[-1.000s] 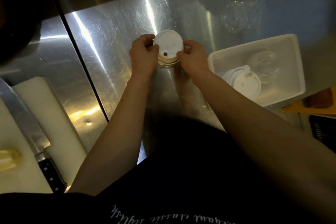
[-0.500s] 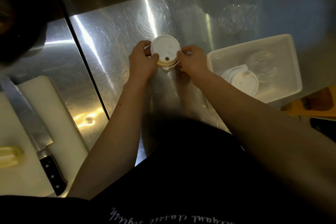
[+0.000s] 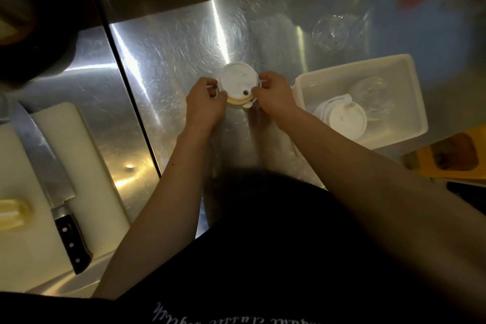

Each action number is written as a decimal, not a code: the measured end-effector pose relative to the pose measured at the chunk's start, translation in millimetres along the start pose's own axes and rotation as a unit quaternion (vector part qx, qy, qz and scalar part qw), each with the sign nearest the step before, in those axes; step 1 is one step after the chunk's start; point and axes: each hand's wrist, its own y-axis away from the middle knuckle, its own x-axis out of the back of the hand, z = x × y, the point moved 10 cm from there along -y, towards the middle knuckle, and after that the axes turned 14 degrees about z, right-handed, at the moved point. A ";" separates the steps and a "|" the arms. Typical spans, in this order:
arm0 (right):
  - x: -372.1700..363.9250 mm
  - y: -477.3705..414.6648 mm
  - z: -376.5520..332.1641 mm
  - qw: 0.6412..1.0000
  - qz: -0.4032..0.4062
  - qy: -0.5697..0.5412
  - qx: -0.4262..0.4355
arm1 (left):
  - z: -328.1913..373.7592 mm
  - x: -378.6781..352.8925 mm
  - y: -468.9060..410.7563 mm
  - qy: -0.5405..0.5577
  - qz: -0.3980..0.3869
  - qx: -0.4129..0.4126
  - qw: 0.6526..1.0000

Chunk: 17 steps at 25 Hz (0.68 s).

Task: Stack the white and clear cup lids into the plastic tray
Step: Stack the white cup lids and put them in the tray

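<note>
Hands meet at the middle of a steel counter. The left hand and right hand pinch opposite sides of a small stack of white lids, fingers curled onto its rim from each side. The top lid faces up, with a small dark sip hole near its front edge; cream-tinted lid edges show beneath it. Whether the stack rests on the counter or is held just above it I cannot tell.

Just right of the right hand sits the white plastic tray. Inside, at its near left, lies another stack of white lids, and beside that, toward the far right, a clear domed lid. More clear lids lie on the counter beyond the tray, blurred.

At the left edge, a white cutting board carries a knife with a black riveted handle. An orange object shows at the far right.
</note>
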 end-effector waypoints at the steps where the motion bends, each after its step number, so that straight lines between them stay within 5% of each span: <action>1: -0.1 1.1 -0.7 1.000 -0.007 0.004 0.003 | -0.1 -0.4 1.9 0.001 0.000 0.004 1.000; 17: 22.3 21.2 -30.2 0.994 -0.005 0.007 0.108 | -0.1 7.0 24.6 0.064 0.034 0.022 0.997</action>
